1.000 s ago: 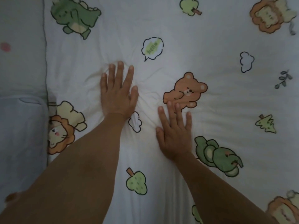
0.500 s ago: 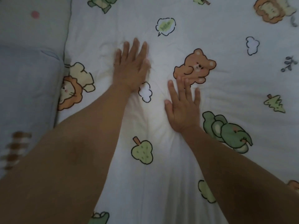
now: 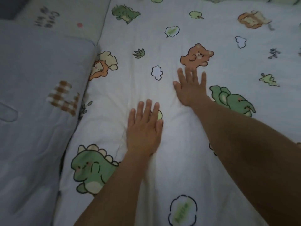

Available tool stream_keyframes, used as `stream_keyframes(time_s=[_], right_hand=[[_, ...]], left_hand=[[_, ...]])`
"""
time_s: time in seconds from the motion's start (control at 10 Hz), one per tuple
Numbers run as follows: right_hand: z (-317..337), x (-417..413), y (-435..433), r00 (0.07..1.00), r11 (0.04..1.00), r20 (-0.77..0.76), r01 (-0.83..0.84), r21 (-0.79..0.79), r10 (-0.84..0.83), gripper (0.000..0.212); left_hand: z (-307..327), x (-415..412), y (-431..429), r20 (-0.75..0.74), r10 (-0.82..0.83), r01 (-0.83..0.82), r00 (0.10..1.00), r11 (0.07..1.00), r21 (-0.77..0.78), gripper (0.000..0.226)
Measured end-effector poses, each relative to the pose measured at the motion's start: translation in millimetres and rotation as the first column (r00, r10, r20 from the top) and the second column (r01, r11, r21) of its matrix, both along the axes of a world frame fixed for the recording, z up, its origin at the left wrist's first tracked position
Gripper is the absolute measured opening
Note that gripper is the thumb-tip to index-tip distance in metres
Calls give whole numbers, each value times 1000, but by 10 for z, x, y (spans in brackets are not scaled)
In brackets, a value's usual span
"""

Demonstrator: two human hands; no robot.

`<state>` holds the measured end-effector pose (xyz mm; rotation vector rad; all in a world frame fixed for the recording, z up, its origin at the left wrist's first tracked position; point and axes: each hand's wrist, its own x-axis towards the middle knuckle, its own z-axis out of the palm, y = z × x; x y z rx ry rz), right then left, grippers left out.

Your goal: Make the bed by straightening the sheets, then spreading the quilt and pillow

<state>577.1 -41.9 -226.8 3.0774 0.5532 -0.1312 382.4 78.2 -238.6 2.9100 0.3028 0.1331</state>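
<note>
A white quilt [image 3: 187,173] printed with cartoon bears, dinosaurs, lions and trees covers most of the view. My left hand [image 3: 144,129] lies flat on it with straight fingers, palm down, over a green tree print. My right hand [image 3: 191,87] also presses flat on the quilt, fingers spread, just below an orange bear print. Soft creases run in the fabric between and around both hands. No pillow that I can tell apart is in view.
A pale blue-grey padded cover [image 3: 32,111] with a brown checked patch lies along the left side, next to the quilt's edge. A lighter printed fabric [image 3: 65,17] lies at the top left.
My left hand has slid back toward me across the quilt, from beside the cloud print to the tree print. My right hand stays below the bear. The view has shifted.
</note>
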Motion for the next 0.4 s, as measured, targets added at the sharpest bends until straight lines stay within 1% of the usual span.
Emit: stream_keyframes(time_s=[0.1, 0.2, 0.3, 0.4], right_hand=[[184, -459, -61, 1000, 999, 2, 17, 50, -17, 59], [453, -1080, -199, 998, 994, -44, -37, 99, 41, 58], [771, -1591, -363, 992, 994, -98, -73, 86, 81, 56], [1082, -1965, -530, 981, 995, -171, -90, 45, 97, 56]], left_hand=[[-65, 69, 36, 2, 18, -18, 1000, 1000, 1, 55], [42, 77, 32, -133, 1, -7, 991, 999, -41, 56], [369, 168, 167, -383, -80, -2, 920, 978, -209, 58], [713, -153, 131, -400, -114, 6, 910, 966, -260, 60]])
